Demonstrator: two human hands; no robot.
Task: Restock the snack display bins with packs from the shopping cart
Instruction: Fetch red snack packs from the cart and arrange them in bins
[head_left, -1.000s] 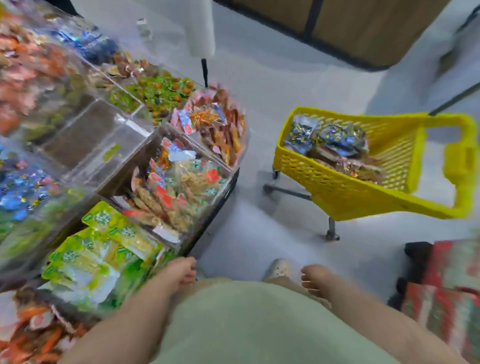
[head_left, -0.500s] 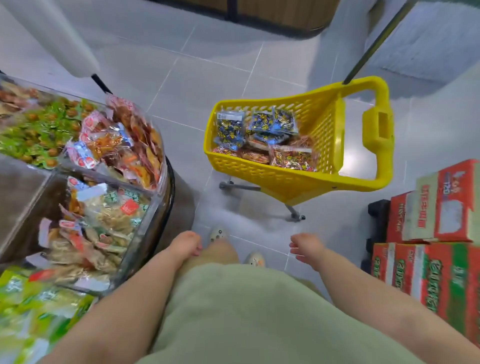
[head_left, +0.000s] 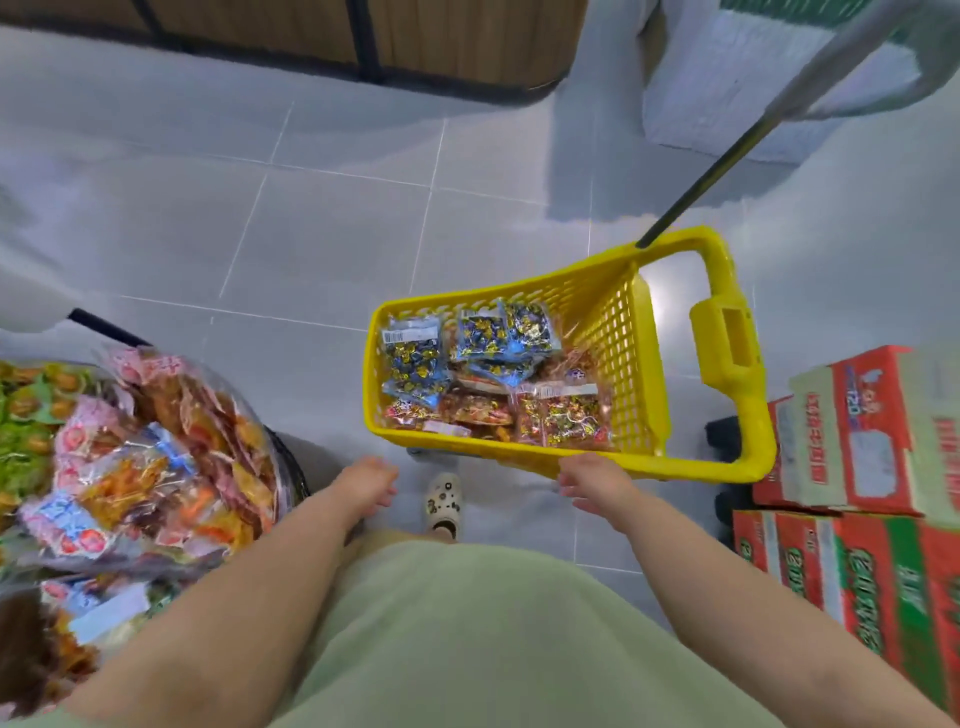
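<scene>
**A:** How far along is the restocking?

**B:** Early or midway, I'd judge. The yellow cart (head_left: 639, 364) holds a fair heap. There are blue packs (head_left: 415, 358) on top toward its far-left side and red-and-gold packs (head_left: 566, 418) along the near wall. None of them is in a hand, so all of them are left to move.

**A:** And the bins?

**B:** Only one shows well, the clear bin (head_left: 279, 499) at the left edge. It looks piled high with orange and pink snacks (the bins behind it, green and brown, are too cut off to judge). I can't tell which bin the cart's packs belong in.

**A:** What are the hands doing?

**B:** Both are empty. The left hand (head_left: 366, 480) hangs low in front of the body, between the bin and the cart, with its fingers loosely curled around nothing. The right hand (head_left: 592, 480) is stretched forward with its fingers relaxed and slightly spread, right at the cart's near rim. Whether it touches the rim I can't say.

**A:** So what comes next?

**B:** My guess is a reach over that rim for a pack, probably one of the red-and-gold ones, since they lie nearest the right hand.
</scene>
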